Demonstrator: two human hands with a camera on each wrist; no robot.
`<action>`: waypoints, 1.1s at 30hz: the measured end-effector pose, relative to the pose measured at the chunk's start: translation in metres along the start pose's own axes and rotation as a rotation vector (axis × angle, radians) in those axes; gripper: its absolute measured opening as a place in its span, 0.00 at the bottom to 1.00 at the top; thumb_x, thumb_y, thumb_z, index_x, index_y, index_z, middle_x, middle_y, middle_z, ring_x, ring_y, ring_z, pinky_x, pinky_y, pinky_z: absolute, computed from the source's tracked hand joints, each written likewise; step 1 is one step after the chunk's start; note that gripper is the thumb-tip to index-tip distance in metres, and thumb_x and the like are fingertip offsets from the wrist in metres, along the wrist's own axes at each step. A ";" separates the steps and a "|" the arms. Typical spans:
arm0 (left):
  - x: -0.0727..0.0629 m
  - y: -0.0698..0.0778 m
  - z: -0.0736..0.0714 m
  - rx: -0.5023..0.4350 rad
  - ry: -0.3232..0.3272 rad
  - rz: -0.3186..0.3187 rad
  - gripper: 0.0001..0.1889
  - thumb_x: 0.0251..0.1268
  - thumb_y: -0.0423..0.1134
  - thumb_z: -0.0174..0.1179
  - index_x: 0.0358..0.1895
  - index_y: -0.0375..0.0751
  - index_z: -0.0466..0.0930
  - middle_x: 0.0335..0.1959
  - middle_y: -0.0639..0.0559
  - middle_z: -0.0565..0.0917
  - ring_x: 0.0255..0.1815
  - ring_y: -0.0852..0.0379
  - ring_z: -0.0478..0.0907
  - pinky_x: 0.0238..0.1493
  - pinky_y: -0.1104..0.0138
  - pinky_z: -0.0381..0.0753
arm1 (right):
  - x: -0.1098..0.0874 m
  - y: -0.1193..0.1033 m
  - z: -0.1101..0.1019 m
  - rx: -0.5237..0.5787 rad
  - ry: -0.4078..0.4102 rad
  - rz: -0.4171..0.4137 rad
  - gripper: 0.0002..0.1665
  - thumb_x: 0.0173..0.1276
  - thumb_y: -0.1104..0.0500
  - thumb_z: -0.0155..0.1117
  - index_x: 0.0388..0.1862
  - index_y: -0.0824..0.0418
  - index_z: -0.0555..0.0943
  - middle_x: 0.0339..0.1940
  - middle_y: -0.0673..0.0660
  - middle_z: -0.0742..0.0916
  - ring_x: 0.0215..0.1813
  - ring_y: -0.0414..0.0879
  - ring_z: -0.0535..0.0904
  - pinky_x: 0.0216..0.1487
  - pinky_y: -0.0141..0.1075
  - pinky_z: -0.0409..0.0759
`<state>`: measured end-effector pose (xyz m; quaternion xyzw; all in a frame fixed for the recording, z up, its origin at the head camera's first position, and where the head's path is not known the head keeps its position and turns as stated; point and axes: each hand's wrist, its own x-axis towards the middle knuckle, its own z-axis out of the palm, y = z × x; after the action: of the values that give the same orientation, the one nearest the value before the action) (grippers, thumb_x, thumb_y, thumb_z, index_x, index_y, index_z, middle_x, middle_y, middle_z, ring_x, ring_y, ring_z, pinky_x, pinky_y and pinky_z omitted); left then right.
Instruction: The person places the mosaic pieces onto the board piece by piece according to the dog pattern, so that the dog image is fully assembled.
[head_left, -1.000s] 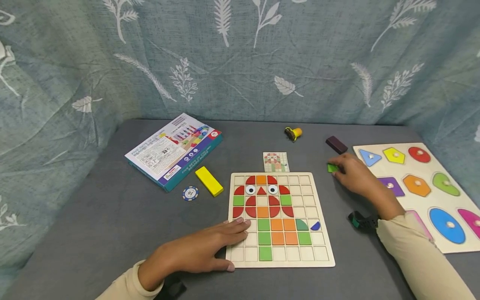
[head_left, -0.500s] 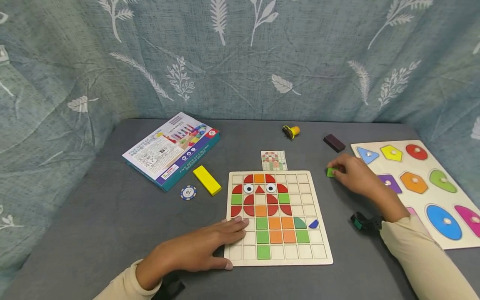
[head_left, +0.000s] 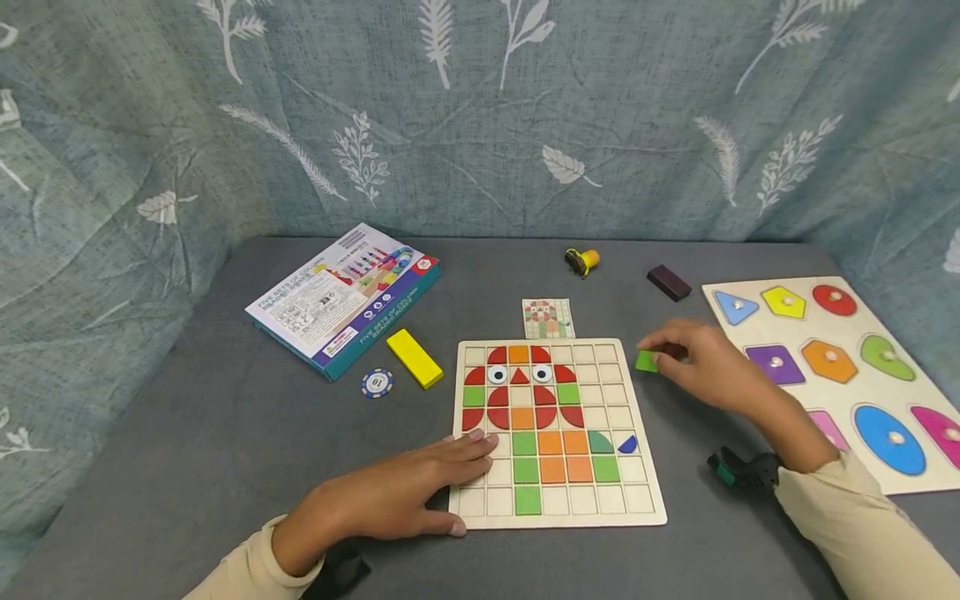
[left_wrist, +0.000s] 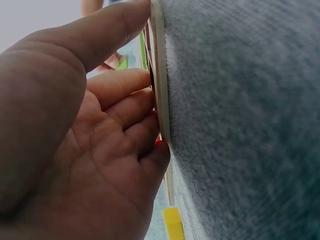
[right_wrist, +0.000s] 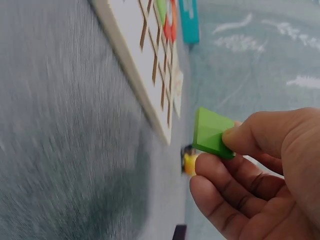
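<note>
A green square tile point(head_left: 646, 361) is pinched between the thumb and fingers of my right hand point(head_left: 701, 364), just off the right edge of the wooden grid board point(head_left: 654, 508). The right wrist view shows the same green tile point(right_wrist: 212, 131) held by one side, raised above the table. My left hand point(head_left: 397, 492) lies flat with its fingers on the board's lower left corner and its thumb at the front edge. Red, orange and green pieces with two eye tiles fill part of the grid. A blue piece point(head_left: 627, 444) sits slightly askew in a right-hand cell.
Behind the board lies a small pattern card point(head_left: 547, 318). To the left are a boxed set point(head_left: 341, 300), a yellow block point(head_left: 416, 358) and a poker chip point(head_left: 377, 383). A shape-puzzle board point(head_left: 817, 392), a dark block point(head_left: 668, 283) and a yellow-and-black toy point(head_left: 582, 262) stand right and back.
My right hand has lifted the green tile from near the dark block and brought it left and closer, toward the grid board. The left hand has stayed on the board.
</note>
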<state>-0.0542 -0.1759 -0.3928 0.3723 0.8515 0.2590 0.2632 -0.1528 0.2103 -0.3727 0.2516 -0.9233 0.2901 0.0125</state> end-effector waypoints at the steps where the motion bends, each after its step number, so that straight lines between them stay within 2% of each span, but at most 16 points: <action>1: 0.000 0.000 0.000 0.002 0.001 -0.002 0.37 0.63 0.44 0.66 0.74 0.42 0.62 0.77 0.57 0.54 0.77 0.59 0.45 0.73 0.58 0.53 | -0.002 -0.003 0.001 0.007 -0.001 -0.013 0.11 0.66 0.71 0.60 0.44 0.65 0.86 0.37 0.53 0.83 0.36 0.44 0.75 0.38 0.40 0.77; 6: 0.000 0.001 0.000 0.001 0.011 -0.008 0.37 0.63 0.43 0.66 0.73 0.42 0.62 0.77 0.57 0.54 0.77 0.59 0.45 0.73 0.58 0.53 | -0.009 -0.013 0.007 0.036 -0.010 -0.088 0.11 0.63 0.71 0.64 0.43 0.63 0.86 0.34 0.51 0.83 0.34 0.41 0.75 0.37 0.36 0.79; 13: -0.001 0.000 0.000 0.004 0.006 0.004 0.36 0.64 0.44 0.66 0.74 0.42 0.62 0.77 0.57 0.53 0.77 0.59 0.46 0.73 0.58 0.52 | -0.022 -0.029 0.013 0.059 -0.064 -0.103 0.13 0.64 0.70 0.64 0.46 0.62 0.85 0.34 0.50 0.81 0.35 0.40 0.73 0.35 0.35 0.78; 21: -0.001 0.000 0.000 0.000 0.004 0.003 0.36 0.64 0.44 0.65 0.74 0.42 0.62 0.77 0.57 0.53 0.77 0.58 0.46 0.73 0.58 0.52 | -0.029 -0.039 0.019 0.112 -0.051 -0.185 0.16 0.61 0.74 0.63 0.44 0.60 0.85 0.34 0.43 0.79 0.34 0.37 0.73 0.34 0.33 0.77; 27: -0.001 -0.001 0.001 -0.007 0.004 0.003 0.36 0.64 0.44 0.65 0.74 0.42 0.61 0.78 0.57 0.53 0.77 0.59 0.45 0.73 0.58 0.51 | -0.032 -0.042 0.022 0.135 -0.134 -0.130 0.14 0.63 0.71 0.64 0.44 0.58 0.85 0.34 0.44 0.80 0.34 0.38 0.74 0.33 0.31 0.77; 33: 0.000 -0.001 0.001 -0.009 0.005 0.006 0.37 0.64 0.44 0.65 0.74 0.42 0.61 0.77 0.57 0.53 0.77 0.58 0.46 0.73 0.57 0.52 | -0.037 -0.046 0.027 0.151 -0.197 -0.202 0.14 0.64 0.72 0.63 0.45 0.58 0.85 0.37 0.44 0.82 0.34 0.37 0.74 0.32 0.31 0.77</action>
<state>-0.0541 -0.1767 -0.3943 0.3731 0.8499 0.2643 0.2619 -0.0959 0.1805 -0.3773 0.3706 -0.8657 0.3296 -0.0680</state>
